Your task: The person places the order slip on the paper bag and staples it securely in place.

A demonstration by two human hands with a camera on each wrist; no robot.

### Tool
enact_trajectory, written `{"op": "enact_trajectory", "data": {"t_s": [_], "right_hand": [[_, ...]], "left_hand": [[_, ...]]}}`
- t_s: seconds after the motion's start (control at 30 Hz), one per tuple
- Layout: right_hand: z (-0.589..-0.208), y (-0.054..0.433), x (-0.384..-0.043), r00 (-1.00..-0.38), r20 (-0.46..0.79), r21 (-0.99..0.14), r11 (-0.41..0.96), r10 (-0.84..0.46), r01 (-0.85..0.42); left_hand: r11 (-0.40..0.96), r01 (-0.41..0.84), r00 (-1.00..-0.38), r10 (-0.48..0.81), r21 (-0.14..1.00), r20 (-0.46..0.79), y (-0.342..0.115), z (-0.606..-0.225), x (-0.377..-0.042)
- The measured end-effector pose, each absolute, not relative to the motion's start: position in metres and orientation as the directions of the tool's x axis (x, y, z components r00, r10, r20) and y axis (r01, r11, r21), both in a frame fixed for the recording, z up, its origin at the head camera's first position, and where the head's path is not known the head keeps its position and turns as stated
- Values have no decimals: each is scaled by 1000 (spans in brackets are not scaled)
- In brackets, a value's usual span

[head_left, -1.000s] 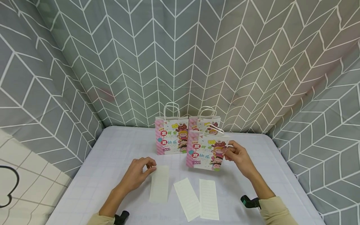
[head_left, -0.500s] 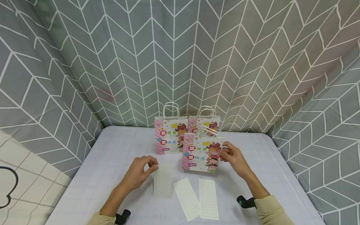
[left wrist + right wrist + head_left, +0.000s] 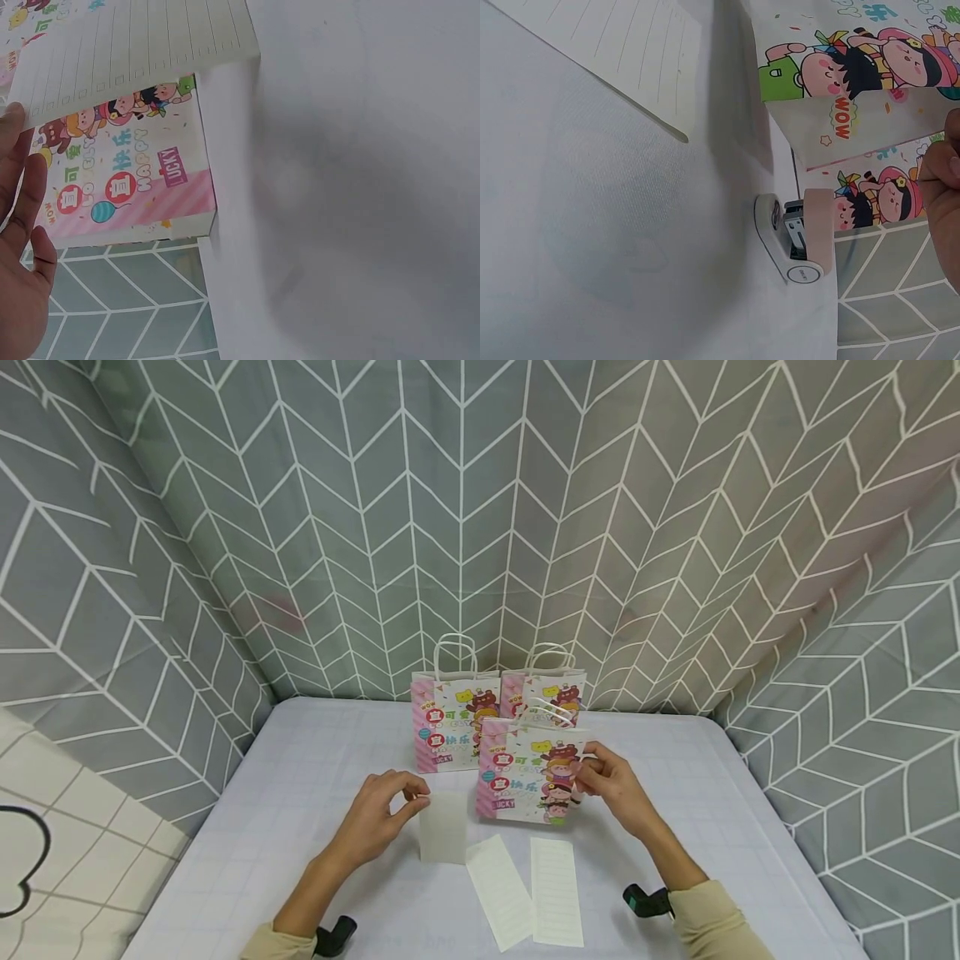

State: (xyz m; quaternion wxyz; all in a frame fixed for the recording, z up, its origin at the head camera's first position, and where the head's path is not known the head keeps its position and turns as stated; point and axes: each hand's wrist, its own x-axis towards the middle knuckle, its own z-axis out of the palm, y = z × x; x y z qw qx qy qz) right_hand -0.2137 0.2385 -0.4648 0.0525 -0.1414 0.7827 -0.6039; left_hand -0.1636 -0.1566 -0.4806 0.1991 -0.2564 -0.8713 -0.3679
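**Over the white table (image 3: 315, 760), pinching a lined sheet (image 3: 444, 835) beside the front gift bag (image 3: 525, 785)**

With the left hand (image 3: 378, 814), pinching the lined sheet at its upper corner between thumb and fingertips, letting the rest hang just left of the front gift bag; probably holding only the corner to leave the ruled face uncovered and uncreased. With the right hand (image 3: 615, 785), grasping the front gift bag by its right side edge, presumably steadying it while leaving the printed front and the top unobstructed. Standing on the cloth or hanging just above it, cannot tell which.

Nearer the body, finding a slanted sheet (image 3: 499, 893) and a straight sheet (image 3: 557, 893) lying flat, meeting at their near ends. Farther back, finding a left rear bag (image 3: 429, 718) and a right rear bag (image 3: 516, 693) standing upright side by side before the patterned curtain (image 3: 450, 527). With the front gift bag, blocking much of the right rear bag from the head view. From the right wrist, spotting a pink-and-white tool (image 3: 821, 232), apparently a hole punch, on the table near the bags.
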Motion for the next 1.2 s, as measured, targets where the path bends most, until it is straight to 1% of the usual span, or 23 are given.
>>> {"op": "enact_trajectory", "data": {"t_s": [0.2,0.43,0.67,1.03,1.2], "right_hand": [[-467,236,-214,-952,88,-963,220,-292,-157],[-470,230,-215,-951,75,-963,226,-299,-147],[-472,226,-219,-946,97,-960,223,-309,-171],[-475,217,-223,-941,94,-947,261,-325,-185],[-475,215,-225,-936,102,-935,288,-336,-205]], "left_hand": [[588,613,-770,296,527,566,-154,-479,-165],[583,620,-763,292,525,577,-148,-475,-166],[575,619,-762,277,534,585,-138,-467,-167],[545,671,-711,280,502,645,-124,-458,-174],[521,704,-668,258,483,698,-120,-457,-179]]}}
